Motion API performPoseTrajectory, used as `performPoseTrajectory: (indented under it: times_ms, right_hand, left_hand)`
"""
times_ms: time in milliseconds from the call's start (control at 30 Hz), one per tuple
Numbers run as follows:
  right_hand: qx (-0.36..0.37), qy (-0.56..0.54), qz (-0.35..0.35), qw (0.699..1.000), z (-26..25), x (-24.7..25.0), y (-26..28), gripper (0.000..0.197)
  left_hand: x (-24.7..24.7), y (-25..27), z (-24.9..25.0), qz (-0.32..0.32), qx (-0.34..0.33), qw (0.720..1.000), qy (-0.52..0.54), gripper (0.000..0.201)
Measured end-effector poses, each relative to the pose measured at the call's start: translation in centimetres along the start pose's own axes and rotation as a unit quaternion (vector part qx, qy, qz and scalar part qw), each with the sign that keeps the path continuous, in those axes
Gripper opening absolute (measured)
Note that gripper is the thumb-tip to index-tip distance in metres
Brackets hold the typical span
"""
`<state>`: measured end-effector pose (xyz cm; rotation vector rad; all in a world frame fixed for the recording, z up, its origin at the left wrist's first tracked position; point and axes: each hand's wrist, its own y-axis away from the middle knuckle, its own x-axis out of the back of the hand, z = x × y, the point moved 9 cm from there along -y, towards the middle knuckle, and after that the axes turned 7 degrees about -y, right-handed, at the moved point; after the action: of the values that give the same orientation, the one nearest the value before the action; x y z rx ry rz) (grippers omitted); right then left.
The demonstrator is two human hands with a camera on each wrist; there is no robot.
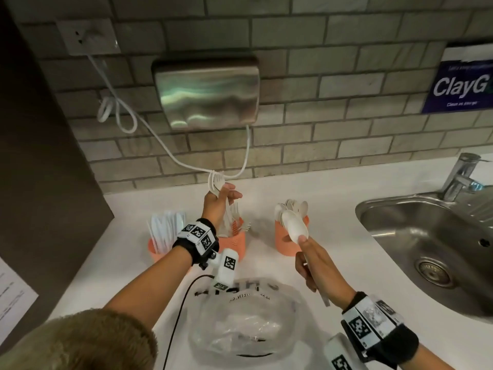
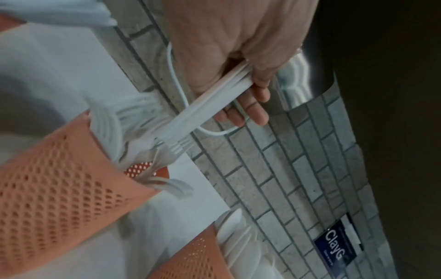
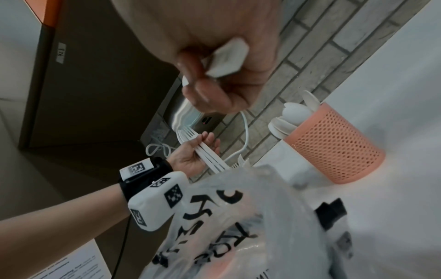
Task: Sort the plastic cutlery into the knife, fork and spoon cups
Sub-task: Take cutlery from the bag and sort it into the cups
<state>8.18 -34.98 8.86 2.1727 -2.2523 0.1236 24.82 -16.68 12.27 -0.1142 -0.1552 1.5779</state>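
Note:
Three orange mesh cups stand in a row on the white counter: the knife cup (image 1: 156,249) at left, the fork cup (image 1: 237,243) in the middle, the spoon cup (image 1: 283,241) at right. My left hand (image 1: 220,201) grips a bundle of white forks (image 1: 215,182), tines up, just above the fork cup (image 2: 59,179), their handles (image 2: 210,105) pointing down towards its mouth. My right hand (image 1: 310,260) grips a few white spoons (image 1: 294,227) by the handles, bowls up, in front of the spoon cup (image 3: 334,147). The handle ends (image 3: 226,56) stick out of my fist.
A crumpled clear plastic bag (image 1: 240,316) lies on the counter near me. A steel sink (image 1: 426,236) with a faucet (image 1: 461,177) sits at right. A hand dryer (image 1: 206,92) hangs on the tiled wall, its white cable (image 1: 186,164) drooping behind the cups.

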Motion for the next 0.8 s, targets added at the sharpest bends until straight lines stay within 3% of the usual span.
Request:
performPoseTrajectory:
  times_ms: [133,200,433,567,633,700,800]
  right_hand:
    - [-0.003,-0.005,0.028,1.0,1.0,1.4,-1.0,0.041]
    - [-0.012,-0.009,0.039,0.999,1.6,2.0,-1.4,0.042]
    - [0.007,-0.069,0.05,0.996,1.0,2.2,-2.1,0.02]
    - [0.028,-0.08,0.064,0.994,0.8,2.6,-2.6,0.02]
    - [0.033,-0.091,0.074,0.993,0.9,3.0,-2.8,0.022]
    - [0.035,-0.096,0.082,0.991,1.1,3.4,-2.9,0.023]
    - [0.037,-0.096,0.093,0.99,1.2,4.1,-2.8,0.021]
  left_hand:
    - [-1.0,-0.9,-1.4,-0.019,-0.01,0.998,-0.054,0.008]
    - [-1.4,-1.1,-1.5,-0.035,-0.036,0.991,-0.127,0.016]
    - [-3.1,-0.6,-2.9,-0.105,-0.083,0.93,-0.342,0.027]
    - [-4.8,0.1,-3.1,-0.169,-0.155,0.829,-0.51,0.033]
    - [-5.1,0.0,-3.3,-0.155,-0.175,0.765,-0.601,0.042]
    - [-4.7,-0.6,-3.8,-0.12,-0.151,0.705,-0.683,0.051]
    - [-4.0,-1.3,-5.1,-0.111,-0.079,0.657,-0.742,0.051]
